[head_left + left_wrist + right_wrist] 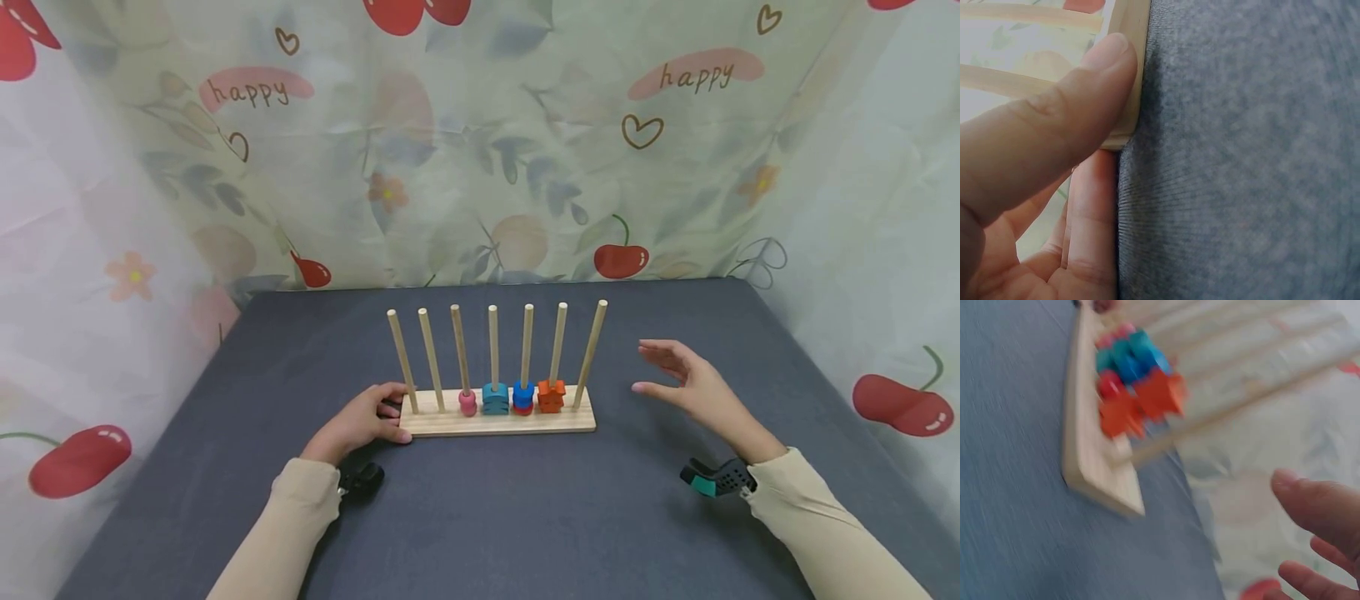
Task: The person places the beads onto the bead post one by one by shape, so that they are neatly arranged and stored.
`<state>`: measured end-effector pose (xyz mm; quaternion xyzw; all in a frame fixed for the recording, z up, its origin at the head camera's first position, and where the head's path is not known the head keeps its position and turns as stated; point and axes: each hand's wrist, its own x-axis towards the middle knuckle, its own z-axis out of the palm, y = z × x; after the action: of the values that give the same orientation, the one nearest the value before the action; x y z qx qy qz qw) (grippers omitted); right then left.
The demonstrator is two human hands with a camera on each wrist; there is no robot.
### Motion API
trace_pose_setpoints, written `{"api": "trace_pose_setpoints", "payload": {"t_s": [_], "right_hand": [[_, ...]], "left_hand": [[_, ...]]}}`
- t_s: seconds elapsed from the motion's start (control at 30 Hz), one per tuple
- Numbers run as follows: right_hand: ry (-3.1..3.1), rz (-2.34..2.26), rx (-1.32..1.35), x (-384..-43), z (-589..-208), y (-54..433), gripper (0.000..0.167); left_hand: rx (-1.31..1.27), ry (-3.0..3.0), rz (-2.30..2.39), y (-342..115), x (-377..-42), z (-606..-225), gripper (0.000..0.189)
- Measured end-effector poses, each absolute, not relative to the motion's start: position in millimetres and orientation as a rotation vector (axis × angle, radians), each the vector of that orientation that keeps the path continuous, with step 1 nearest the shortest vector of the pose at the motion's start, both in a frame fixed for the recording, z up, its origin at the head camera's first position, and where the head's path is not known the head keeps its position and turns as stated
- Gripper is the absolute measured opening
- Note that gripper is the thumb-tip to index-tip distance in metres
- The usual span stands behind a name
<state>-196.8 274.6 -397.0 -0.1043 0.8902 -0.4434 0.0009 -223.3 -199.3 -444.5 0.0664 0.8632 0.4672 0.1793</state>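
A wooden peg board [450, 424] with several upright pegs lies on the table. At its left end my left hand [370, 421] grips the base, thumb [1110, 62] along the front edge and fingers [1091, 212] at the end face. Low on the pegs, from left to right, sit pink beads [467, 403], teal pieces [495, 400], blue pieces [523, 393] over a red one, and orange star-like pieces [551, 397]. To the right of the board my right hand [693, 379] hovers with fingers loosely extended, holding nothing; its wrist view is blurred.
A dark grey cloth covers the table [525, 517]. Behind it and along both sides hang printed curtains [465, 167] with cherries and leaves. Each wrist wears a strapped device, such as the black and green one [716, 479] on the right.
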Motion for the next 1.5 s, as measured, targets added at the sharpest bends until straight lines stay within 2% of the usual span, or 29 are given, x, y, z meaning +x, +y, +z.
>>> {"api": "trace_pose_setpoints", "payload": {"t_s": [0.33,0.5,1.03,1.33,1.5], "right_hand": [[2.715,-1.315,-0.197,-198.6,-401.5,326.5,0.077],[2.711,-1.248,-0.221,-202.2,-414.3,338.1,0.074],[2.775,-1.026,-0.314,-215.2,-430.1,345.3,0.062],[2.821,-0.934,-0.298,-219.8,-428.7,345.9,0.042],[2.835,-0.959,-0.252,-221.6,-423.8,340.3,0.043]], "left_hand": [[0.202,2.454,1.315,-201.5,-222.8,-444.6,0.075],[0.202,2.451,1.320,-201.1,-222.7,-444.6,0.076],[0.181,2.473,1.300,-199.9,-225.0,-447.0,0.078],[0.184,2.471,1.302,-199.8,-225.2,-448.0,0.078],[0.192,2.467,1.302,-200.0,-225.1,-448.5,0.077]]}}
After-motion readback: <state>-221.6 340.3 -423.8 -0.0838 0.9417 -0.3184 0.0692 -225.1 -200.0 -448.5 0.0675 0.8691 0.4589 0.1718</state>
